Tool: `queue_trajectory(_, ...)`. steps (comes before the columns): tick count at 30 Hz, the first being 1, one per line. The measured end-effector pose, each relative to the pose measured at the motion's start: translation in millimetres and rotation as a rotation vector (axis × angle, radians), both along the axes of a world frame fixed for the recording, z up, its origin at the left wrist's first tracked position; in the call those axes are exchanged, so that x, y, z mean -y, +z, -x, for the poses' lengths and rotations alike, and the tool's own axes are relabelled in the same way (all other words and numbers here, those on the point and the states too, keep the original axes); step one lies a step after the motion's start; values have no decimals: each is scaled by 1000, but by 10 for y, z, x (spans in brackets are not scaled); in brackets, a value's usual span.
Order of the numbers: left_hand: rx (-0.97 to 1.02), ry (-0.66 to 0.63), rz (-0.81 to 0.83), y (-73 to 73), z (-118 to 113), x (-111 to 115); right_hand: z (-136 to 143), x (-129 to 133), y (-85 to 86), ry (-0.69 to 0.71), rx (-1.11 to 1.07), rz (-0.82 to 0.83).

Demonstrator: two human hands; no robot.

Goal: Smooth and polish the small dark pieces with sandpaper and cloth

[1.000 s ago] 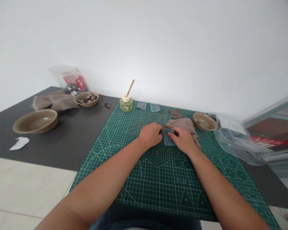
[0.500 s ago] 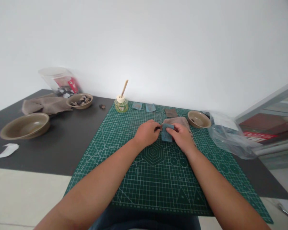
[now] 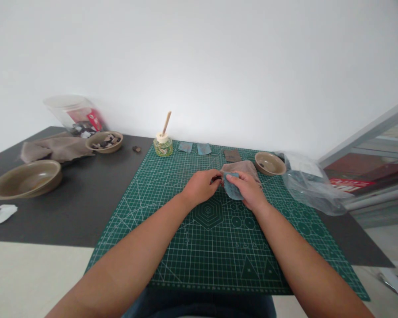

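Both of my hands meet over the far middle of the green cutting mat [image 3: 185, 247]. In my right hand [image 3: 250, 190] is a blue-grey sheet [image 3: 232, 187] that looks like sandpaper, pinched under the thumb. My left hand [image 3: 202, 185] is closed on a small dark piece [image 3: 216, 179], mostly hidden by the fingers, close against the sheet's left edge. A folded brownish cloth [image 3: 241, 167] lies just behind the right hand. Beyond it are a brown square [image 3: 232, 156] and two similar blue squares, one [image 3: 204, 149] beside the other [image 3: 185, 147].
A bowl [image 3: 270, 163] and a clear plastic bag [image 3: 311, 190] stand at the right. Leftward are a reed bottle [image 3: 163, 145], a loose dark chip [image 3: 136, 149], a bowl of chips [image 3: 104, 142], a large bowl [image 3: 26, 179], a cloth [image 3: 58, 149] and a clear jar [image 3: 73, 115].
The blue-grey sheet has tilted in my right hand, its lower end swinging to the right. Both hands stay together, and the whole view has shifted slightly.
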State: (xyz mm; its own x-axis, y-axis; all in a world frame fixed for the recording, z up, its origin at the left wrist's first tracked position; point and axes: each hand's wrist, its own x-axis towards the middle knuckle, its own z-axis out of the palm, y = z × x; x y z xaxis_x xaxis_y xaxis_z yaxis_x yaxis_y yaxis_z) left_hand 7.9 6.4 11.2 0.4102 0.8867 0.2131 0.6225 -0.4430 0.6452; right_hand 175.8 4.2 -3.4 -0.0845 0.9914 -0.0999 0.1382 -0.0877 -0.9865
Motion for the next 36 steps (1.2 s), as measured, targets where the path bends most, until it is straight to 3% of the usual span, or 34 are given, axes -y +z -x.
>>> queue_trajectory(36,-4,-46,-204,-72,24,5,-20,61,95,191,125,35)
